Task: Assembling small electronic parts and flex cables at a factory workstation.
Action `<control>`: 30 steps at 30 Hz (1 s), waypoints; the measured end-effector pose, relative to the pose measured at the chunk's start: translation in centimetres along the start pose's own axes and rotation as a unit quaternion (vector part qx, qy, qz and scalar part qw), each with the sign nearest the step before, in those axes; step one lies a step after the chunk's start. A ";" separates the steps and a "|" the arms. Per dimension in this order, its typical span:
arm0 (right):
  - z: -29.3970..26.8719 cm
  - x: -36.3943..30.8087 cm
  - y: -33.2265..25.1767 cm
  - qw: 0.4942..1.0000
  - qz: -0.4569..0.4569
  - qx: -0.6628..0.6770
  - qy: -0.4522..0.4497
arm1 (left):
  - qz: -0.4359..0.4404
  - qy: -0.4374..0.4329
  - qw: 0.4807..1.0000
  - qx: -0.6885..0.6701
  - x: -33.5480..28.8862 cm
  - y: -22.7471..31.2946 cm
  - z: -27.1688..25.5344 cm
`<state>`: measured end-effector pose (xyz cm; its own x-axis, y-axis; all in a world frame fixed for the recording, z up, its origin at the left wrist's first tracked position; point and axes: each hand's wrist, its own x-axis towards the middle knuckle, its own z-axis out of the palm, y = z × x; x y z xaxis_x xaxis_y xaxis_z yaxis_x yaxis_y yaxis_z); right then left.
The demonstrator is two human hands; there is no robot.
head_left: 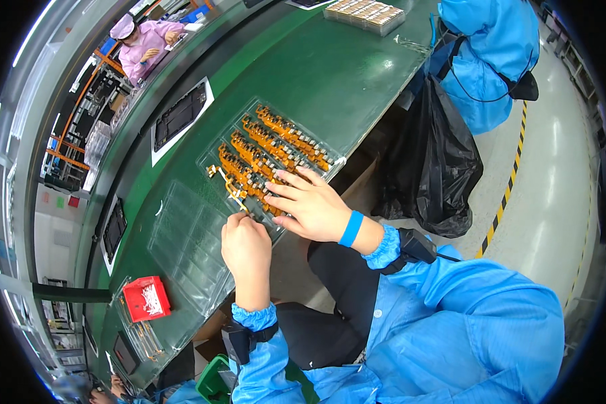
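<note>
A clear plastic tray [261, 106] on the green bench holds several rows of orange flexible circuits [252, 152] with small dark and silver parts. My left hand [247, 246] is closed in a pinch at the tray's near left corner. One flexible circuit [229, 183], orange with a pale strip, runs down to its fingertips. The fingertips themselves are partly hidden. My right hand [311, 205], with a blue band at the wrist, lies with fingers spread over the near ends of the rows, touching the circuits.
An empty clear tray [185, 232] lies left of the full one. Beyond it stands a red bin [145, 299] with small white pieces. Dark flat panels [180, 116] line a raised track at the far side. A black bag [427, 161] hangs at right beside a co-worker in blue [485, 60].
</note>
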<state>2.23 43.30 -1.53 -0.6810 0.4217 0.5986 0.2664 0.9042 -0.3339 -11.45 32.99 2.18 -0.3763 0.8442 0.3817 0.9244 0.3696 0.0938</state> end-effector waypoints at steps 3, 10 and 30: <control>0.1 -0.1 -0.3 1.000 0.002 0.009 0.008 | -0.046 0.084 0.995 -0.032 0.2 -0.4 -0.9; -1.2 -0.2 -2.0 0.986 0.059 0.155 0.031 | -0.271 0.228 0.781 -0.514 -1.6 -1.3 -6.9; -3.6 -0.8 -7.8 0.777 0.236 0.584 0.003 | -0.055 0.002 0.995 0.087 -14.6 -10.8 -6.5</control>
<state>3.14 36.10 3.19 -0.6917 0.6905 0.2118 -0.3170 -0.0267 -0.9481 -15.51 14.19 1.61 -0.4734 0.7939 0.3816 0.8533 0.5209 -0.0250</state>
